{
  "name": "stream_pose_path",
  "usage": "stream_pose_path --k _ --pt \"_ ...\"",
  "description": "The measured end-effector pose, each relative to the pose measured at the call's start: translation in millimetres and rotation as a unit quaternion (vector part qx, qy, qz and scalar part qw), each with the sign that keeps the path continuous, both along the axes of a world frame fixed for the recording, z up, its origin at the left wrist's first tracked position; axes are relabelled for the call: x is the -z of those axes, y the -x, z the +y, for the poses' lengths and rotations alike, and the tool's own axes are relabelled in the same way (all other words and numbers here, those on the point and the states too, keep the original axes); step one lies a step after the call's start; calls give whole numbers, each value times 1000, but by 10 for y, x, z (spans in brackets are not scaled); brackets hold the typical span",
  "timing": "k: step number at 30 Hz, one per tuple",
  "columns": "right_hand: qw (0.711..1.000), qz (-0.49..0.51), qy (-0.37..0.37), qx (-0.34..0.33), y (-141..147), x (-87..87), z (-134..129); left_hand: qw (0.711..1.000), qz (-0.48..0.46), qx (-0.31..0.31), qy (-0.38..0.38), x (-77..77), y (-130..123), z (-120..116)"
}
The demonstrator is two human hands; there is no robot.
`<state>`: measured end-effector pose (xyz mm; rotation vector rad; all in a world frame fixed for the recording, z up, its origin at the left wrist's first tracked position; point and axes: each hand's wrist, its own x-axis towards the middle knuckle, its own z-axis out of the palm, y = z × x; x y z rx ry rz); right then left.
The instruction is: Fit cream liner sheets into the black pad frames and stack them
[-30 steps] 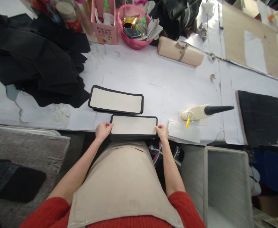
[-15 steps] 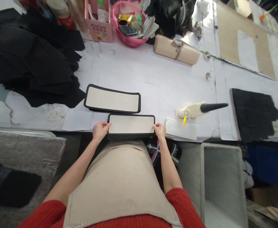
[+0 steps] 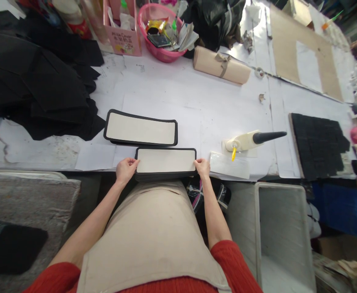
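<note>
A cream rectangular panel with a black border lies on top of a stack of black pieces at the table's front edge, close to my apron. At its left end my left hand is closed, thumb and fingertips pinching the edge. My right hand pinches the right end the same way. Just behind sits a second stack topped by a similar black-edged cream panel, slightly askew. To the right of my right hand are a pale flat sheet and a cream tool with a black handle and yellow tip.
Black fabric pieces are heaped at the left. A pink basket, a pink box and a tied beige roll stand at the back. Black pieces lie right; a grey bin is below.
The view has shifted a little, so things on the table appear slightly further left. Both hands keep their pinch at the panel's ends; the panel stays on its stack.
</note>
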<state>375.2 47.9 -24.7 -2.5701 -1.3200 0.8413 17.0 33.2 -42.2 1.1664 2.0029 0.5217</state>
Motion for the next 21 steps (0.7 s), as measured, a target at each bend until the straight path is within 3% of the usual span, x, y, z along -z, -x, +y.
stream_pose_path --k 13,21 --pt "1000 3 5 2 -12 31 2 1000 2 2 -18 21 4 -10" --pt "999 -27 -20 23 64 35 -27 999 -48 -8 -8 -62 -4 9"
